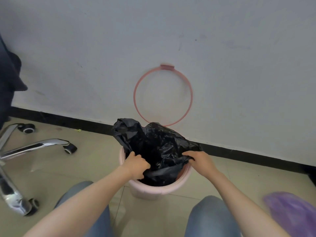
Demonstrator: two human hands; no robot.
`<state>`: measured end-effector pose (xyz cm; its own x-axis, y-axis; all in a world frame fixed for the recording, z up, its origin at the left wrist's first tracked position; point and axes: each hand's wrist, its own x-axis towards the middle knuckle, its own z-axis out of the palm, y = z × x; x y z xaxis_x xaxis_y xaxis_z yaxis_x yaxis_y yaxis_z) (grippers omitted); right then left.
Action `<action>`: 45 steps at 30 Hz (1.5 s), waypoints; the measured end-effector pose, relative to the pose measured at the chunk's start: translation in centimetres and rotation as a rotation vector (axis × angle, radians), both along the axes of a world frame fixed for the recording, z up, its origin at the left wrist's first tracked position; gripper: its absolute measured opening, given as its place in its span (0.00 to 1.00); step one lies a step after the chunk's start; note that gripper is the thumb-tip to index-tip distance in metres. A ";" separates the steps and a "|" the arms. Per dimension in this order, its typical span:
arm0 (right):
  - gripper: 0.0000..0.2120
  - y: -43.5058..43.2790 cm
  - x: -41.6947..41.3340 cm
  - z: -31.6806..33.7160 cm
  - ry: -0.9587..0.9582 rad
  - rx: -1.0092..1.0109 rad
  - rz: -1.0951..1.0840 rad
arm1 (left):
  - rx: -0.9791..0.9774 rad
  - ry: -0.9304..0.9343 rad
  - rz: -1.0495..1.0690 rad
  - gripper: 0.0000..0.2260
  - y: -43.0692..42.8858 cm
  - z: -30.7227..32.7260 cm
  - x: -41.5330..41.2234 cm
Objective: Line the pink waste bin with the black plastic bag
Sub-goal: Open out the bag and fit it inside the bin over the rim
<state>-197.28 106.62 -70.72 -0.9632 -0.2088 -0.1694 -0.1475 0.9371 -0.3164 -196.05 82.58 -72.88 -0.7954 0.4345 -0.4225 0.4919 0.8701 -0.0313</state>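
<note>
The pink waste bin (150,191) stands on the tiled floor between my knees, close to the wall. A crumpled black plastic bag (153,142) sits partly inside it, with its upper part bulging above the rim towards the wall. My left hand (136,165) grips the bag's edge at the bin's left rim. At the right rim, my right hand (196,159) pinches the bag's edge. A pink ring (190,96), hinged at the bin's back, leans upright against the wall.
A white wall with a black skirting board (239,153) runs just behind the bin. An office chair's chrome base with castors (34,146) stands at the left. A purple plastic thing (290,212) lies at the lower right.
</note>
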 end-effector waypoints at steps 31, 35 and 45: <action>0.20 1.2 5.1 -6.0 0.712 -0.115 -0.082 | 0.289 -0.011 0.042 0.44 4.4 -3.3 5.7; 0.13 0.4 4.2 -6.3 0.855 0.149 0.105 | 0.255 0.111 -0.009 0.40 4.1 -4.4 5.9; 0.28 1.9 -0.8 -6.2 -0.248 -0.376 -0.140 | 0.343 0.308 -0.076 0.18 3.5 -6.1 5.9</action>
